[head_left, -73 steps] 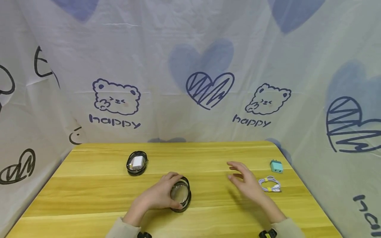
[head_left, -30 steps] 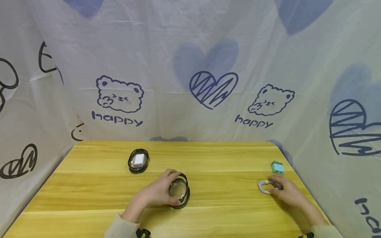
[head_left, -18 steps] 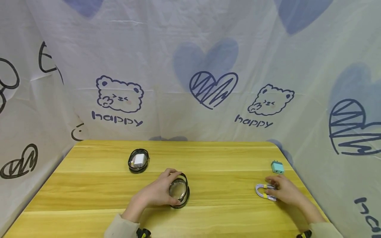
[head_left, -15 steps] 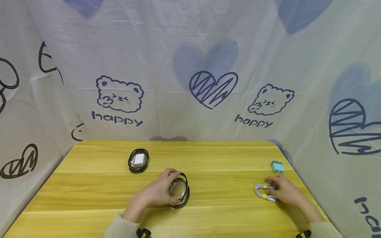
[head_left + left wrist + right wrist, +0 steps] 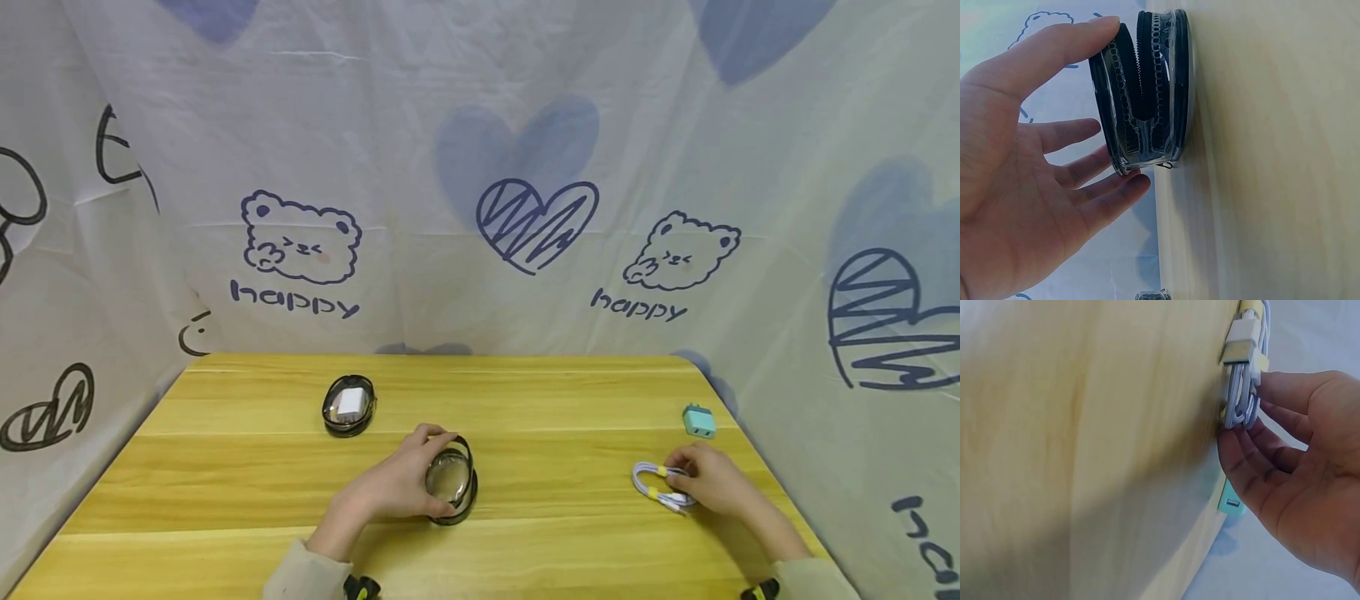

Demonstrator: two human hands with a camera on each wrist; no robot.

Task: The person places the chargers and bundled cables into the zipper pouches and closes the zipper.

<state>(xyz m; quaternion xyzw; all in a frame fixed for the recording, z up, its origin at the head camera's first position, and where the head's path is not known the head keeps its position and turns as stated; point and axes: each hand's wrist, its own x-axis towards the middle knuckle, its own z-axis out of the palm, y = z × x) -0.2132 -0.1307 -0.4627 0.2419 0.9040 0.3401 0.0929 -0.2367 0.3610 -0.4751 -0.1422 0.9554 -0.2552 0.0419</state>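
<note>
My left hand [image 5: 401,479] grips a round clear pouch with black edging [image 5: 450,479] near the middle of the table. In the left wrist view the zipper of the pouch [image 5: 1141,87] is parted at the top, with thumb and fingers on its near side. Toward the right, my right hand [image 5: 712,479] pinches a coiled pale lilac USB cable [image 5: 645,479] with yellow ties. The right wrist view has the cable's loops [image 5: 1241,406] between thumb and fingertips, with its white plug above.
A teal charger plug [image 5: 699,421] lies behind my right hand. A second clear pouch with black edging [image 5: 348,427] holds a white charger [image 5: 351,404] at back left. A printed cloth [image 5: 420,275] hangs behind the wooden table [image 5: 540,400].
My right hand has come right to the cable, taken hold of it, and shifted it a little left and toward me. My left hand has kept its grip on the pouch.
</note>
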